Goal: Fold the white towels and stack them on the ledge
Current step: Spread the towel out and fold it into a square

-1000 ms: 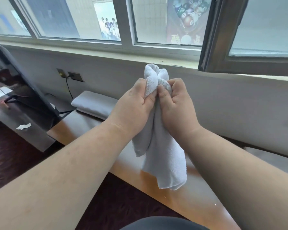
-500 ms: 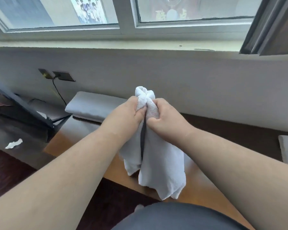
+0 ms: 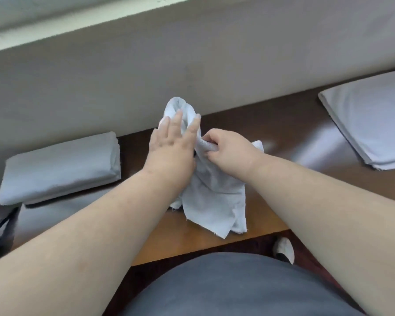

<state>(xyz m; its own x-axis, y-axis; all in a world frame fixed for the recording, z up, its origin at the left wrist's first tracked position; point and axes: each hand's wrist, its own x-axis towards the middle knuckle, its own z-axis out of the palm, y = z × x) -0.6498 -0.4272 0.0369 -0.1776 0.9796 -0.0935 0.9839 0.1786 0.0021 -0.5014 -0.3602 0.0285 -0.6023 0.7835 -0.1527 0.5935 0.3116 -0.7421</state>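
Your left hand [image 3: 171, 145] lies flat with its fingers straight, pressed against the left side of the crumpled white terry towel [image 3: 211, 190], the fingertips reaching up to the bunched top of it. Your right hand [image 3: 228, 151] is curled, pinching a fold of that towel between thumb and fingers. Both forearms reach in from the bottom edge, bare. The towel hangs from your grip, and its loose lower corners drape over the front part of the glossy brown wooden counter [image 3: 290, 131].

The counter runs along a plain pale wall [image 3: 192, 60], with a light window sill [image 3: 55, 33] above it. Left of the towel, against the wall, lies one folded white cloth bundle [image 3: 59, 167]. Right of the towel lies one flat stack of white folded linen [image 3: 372, 124], well apart from it. That makes three white textile items in all. Below the counter's front edge, dark carpet [image 3: 306, 247] shows.
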